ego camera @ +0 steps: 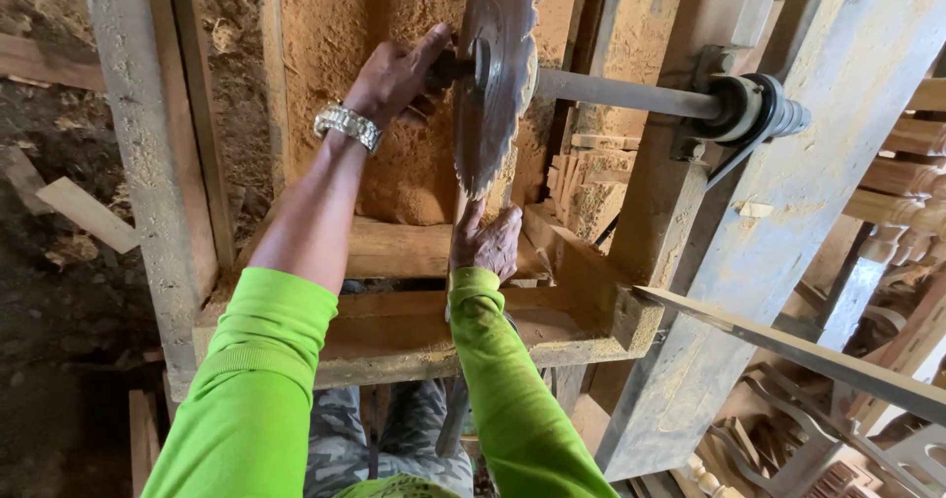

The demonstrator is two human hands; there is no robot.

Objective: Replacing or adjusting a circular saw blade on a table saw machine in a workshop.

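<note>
1. Left hand: raised far and left, fingers closed around the hub end of the shaft, just left of the circular saw blade. A metal bracelet sits at the wrist. Bright green sleeve pushed up toward the elbow.
2. Right hand: lower and nearer, right under the blade's bottom edge. Fingers reach up at the lower rim of the blade; whether they pinch it or only press against it cannot be told, as the blade hides the fingertips.
3. Saw blade: toothed, rusty brown disc, seen nearly edge-on, standing upright in the centre of the view. It is mounted on a grey steel shaft running to the right.
4. Shaft's right end passes through a bearing and a grooved pulley fixed at a thick, dusty timber post.
5. Wooden frame: rough beams form a box below the blade, coated in sawdust. A packed sawdust heap fills the space behind the blade.
6. Right side: carved, turned wooden pieces stacked; a pale slat crosses diagonally.
7. Left side: dark dirt floor with a scrap board.
</note>
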